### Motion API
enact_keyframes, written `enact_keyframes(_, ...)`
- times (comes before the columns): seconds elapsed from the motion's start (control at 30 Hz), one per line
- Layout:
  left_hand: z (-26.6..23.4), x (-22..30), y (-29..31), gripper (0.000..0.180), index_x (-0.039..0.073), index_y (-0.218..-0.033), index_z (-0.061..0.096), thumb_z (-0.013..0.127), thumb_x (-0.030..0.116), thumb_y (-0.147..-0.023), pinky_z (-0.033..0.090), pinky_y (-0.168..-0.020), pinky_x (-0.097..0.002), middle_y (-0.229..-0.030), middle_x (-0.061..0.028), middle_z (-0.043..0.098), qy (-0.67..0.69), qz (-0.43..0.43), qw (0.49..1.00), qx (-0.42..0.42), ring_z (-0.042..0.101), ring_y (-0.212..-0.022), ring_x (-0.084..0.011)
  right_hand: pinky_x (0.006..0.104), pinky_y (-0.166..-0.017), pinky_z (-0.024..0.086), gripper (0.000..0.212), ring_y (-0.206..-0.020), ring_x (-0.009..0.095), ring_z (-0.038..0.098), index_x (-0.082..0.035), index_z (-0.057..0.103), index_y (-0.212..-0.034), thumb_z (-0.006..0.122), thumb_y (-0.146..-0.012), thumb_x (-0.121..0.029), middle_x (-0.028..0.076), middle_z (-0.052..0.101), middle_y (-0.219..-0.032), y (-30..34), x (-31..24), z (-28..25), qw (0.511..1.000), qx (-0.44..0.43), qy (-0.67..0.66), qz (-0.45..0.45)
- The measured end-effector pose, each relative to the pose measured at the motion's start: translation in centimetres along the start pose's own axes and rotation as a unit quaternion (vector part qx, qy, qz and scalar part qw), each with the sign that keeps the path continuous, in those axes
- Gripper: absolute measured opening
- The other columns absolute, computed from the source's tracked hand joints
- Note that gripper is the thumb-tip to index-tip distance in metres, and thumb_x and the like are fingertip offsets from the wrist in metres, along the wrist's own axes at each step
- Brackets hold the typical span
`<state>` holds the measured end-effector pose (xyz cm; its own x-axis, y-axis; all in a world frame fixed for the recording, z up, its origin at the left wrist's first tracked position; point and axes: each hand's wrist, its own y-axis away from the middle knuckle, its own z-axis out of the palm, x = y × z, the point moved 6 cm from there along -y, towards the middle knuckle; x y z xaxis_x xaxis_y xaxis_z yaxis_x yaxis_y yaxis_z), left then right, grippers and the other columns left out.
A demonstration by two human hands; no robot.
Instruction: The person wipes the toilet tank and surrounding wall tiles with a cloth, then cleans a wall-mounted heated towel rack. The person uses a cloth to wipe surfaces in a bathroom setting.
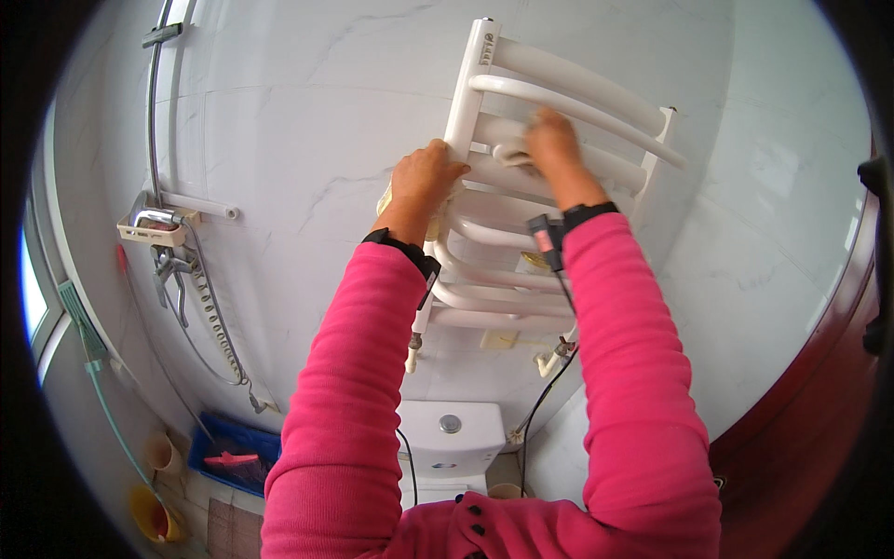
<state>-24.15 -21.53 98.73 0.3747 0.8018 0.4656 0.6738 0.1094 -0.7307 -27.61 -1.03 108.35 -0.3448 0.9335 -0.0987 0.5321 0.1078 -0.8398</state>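
Observation:
A white ladder-style towel radiator (463, 98) with curved bars is mounted on the wall ahead of me. My left hand (424, 182) is closed on its left upright, thumb toward the bars. Pale yellowish fabric (384, 197) shows beside that wrist; whether the hand holds it I cannot make out. My right hand (553, 144), smeared by motion, is at the upper middle bars. Bunched in its fingers is an off-white cloth (511, 155), which lies against a bar. Black bands circle both wrists, and the right one carries a small dark box (547, 240).
Below the radiator stands a white toilet (451, 429). Valves (561, 348) and dark cables are under the bars. To the left are a shower mixer with hose (172, 270), a soap tray (154, 229), a blue bin (251, 480) and a yellow bucket (149, 512). A dark red door (810, 419) is at right.

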Motion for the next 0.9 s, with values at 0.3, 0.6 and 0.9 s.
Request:
enact_keyframes(0.3, -0.1, 0.4, 0.0, 0.042, 0.003, -0.099, 0.061, 0.067, 0.043, -0.086, 0.050, -0.082, -0.0478, -0.093, -0.0193, 0.070, -0.007, -0.006, 1.000, -0.011, 0.065, -0.092, -0.0389, 0.0512, -0.083, 0.051, 0.024, -0.094, 0.043, 0.064, -0.006, 0.059, -0.107, 0.059, -0.083, -0.006, 0.023, 0.067, -0.096, 3.9, 13.6, -5.1, 0.994, 0.046, 0.091, 0.029)
enact_keyframes(0.6, 0.0, 0.1, 0.1, 0.041, 0.003, -0.097, 0.061, 0.067, 0.043, -0.086, 0.050, -0.081, -0.0474, -0.093, -0.0188, 0.070, 0.022, 0.000, 1.000, -0.005, 0.066, -0.091, -0.0387, 0.0499, -0.085, 0.050, 0.022, -0.098, 0.044, 0.062, -0.004, 0.064, -0.103, 0.056, -0.082, -0.001, 0.022, 0.066, -0.100, 6.5, 6.4, -1.5, 0.995, 0.014, 0.007, -0.095)
enact_keyframes(0.9, 0.1, -0.2, -0.2, 0.041, 0.004, -0.097, 0.062, 0.067, 0.044, -0.085, 0.051, -0.081, -0.0468, -0.093, -0.0169, 0.071, 0.022, 0.001, 1.000, -0.012, 0.066, -0.091, -0.0380, 0.0467, -0.089, 0.049, 0.028, -0.101, 0.043, 0.060, -0.001, 0.065, -0.108, 0.062, -0.081, 0.003, 0.021, 0.064, -0.106, 7.6, -1.6, 2.0, 0.964, -0.031, -0.112, -0.237)
